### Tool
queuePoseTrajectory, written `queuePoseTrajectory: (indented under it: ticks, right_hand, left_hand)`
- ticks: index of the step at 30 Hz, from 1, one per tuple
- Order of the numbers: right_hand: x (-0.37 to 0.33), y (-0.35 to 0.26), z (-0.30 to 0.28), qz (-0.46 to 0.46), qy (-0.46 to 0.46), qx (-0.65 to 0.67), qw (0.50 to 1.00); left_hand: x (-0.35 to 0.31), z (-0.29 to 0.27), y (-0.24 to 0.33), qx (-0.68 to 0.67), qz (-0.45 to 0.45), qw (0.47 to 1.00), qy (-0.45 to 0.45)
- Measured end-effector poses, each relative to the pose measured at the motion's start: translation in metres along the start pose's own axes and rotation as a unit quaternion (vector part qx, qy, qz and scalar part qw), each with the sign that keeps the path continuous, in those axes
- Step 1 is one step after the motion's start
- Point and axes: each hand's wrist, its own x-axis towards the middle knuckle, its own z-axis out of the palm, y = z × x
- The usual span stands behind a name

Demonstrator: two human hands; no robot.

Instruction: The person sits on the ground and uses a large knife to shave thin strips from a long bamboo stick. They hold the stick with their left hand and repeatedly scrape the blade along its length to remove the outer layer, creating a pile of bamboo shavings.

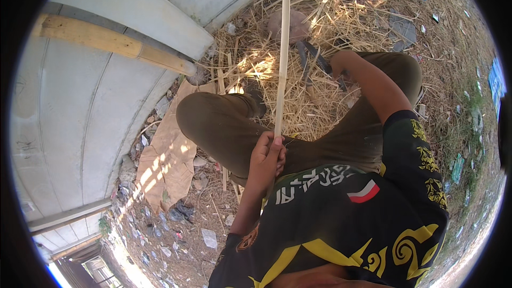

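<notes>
A long pale bamboo strip (284,48) stretches away from my lap, across the shavings and up to the wall panels. My left hand (266,159) is closed round its near end, thumb on top. My right hand (341,65) is beyond my right knee's inner side, its fingers curled at a dark-bladed knife (320,60); the fingers are partly hidden, but they appear to grip it. Beside that blade a second dark blade with a light wooden handle (310,92) lies on the shavings. A round reddish-brown stone or block (288,25) sits behind the strip.
Bamboo shavings (314,117) cover the ground between my bent legs. Pale wall panels (74,106) rise on the left, with a thick bamboo pole (117,42) along them. Flattened brown cardboard (170,152) lies beside my left knee. Litter is scattered over the soil.
</notes>
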Motion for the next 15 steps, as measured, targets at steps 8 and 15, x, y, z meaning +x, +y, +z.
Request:
queuePoseTrajectory:
  ticks: [8, 15]
  right_hand:
    - [-0.029, 0.040, -0.003, -0.201, 0.422, 0.166, 0.869]
    - [-0.164, -0.055, -0.002, -0.342, 0.135, 0.775, 0.514]
  left_hand:
    - [0.035, 0.013, 0.020, -0.049, 0.095, 0.992, -0.062]
    - [0.061, 0.013, 0.025, 0.159, 0.143, 0.967, -0.136]
